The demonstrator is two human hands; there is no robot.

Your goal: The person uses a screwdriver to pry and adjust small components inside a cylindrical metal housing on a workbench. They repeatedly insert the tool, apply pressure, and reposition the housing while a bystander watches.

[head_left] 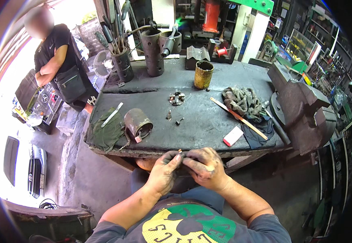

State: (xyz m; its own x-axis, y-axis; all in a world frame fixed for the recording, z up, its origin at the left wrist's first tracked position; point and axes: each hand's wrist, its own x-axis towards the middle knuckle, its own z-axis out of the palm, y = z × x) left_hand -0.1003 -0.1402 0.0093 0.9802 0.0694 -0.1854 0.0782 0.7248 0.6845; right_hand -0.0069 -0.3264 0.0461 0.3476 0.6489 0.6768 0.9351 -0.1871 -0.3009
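My hands meet just in front of the workbench's near edge, both blackened with grime. In my left hand (166,172), thumb and fingers pinch a small dark piece with a copper-coloured tip (180,151). Closed against the same spot is my right hand (205,168); its fingers hide most of what lies between the hands. On the bench (155,133) ahead, two small dark parts (168,115) lie loose below a round metal brush holder (177,97). Left of them a hollow metal motor housing (137,123) rests on its side, beside a dark green cloth (108,131) bearing a flat metal strip (112,115).
A bench vise (301,107) occupies the right end, near a crumpled rag (242,102), a long thin strip (240,119) and a red-white box (233,136). Farther back stand a yellow can (203,75) and tool-filled cylinders (122,65). A person (58,52) stands left, arms crossed.
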